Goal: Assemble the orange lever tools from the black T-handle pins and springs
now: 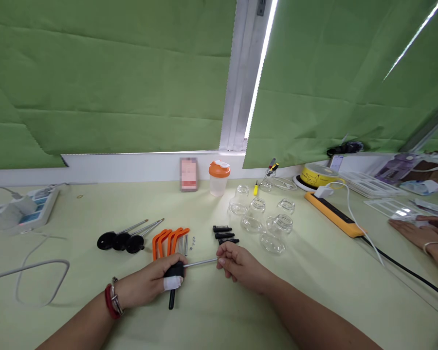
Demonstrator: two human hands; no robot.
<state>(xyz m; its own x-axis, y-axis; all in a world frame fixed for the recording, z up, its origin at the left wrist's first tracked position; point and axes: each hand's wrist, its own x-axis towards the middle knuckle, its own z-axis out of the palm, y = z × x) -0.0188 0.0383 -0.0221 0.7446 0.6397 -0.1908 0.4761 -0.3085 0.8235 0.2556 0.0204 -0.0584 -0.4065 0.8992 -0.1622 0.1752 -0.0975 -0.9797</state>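
Observation:
My left hand (164,274) is closed around a black plastic piece with a thin metal rod (200,263) sticking out to the right and a dark stem pointing down. The fingers of my right hand (241,266) pinch the rod's far end, and anything small between them is hidden. Just beyond my left hand lie several orange bent levers (170,240), with thin metal pins (183,244) and tiny metal bits (193,242) beside them. Farther left rest three black round caps with metal rods (119,241). Behind my right hand are three black parts with springs (224,234).
Several clear glass vessels (257,214) stand right of centre. Behind are an orange-lidded cup (219,179) and a pink-screened phone (189,175). An orange power strip (334,214) trails cables at right, near another person's hands (419,233). A white power strip (40,209) sits left.

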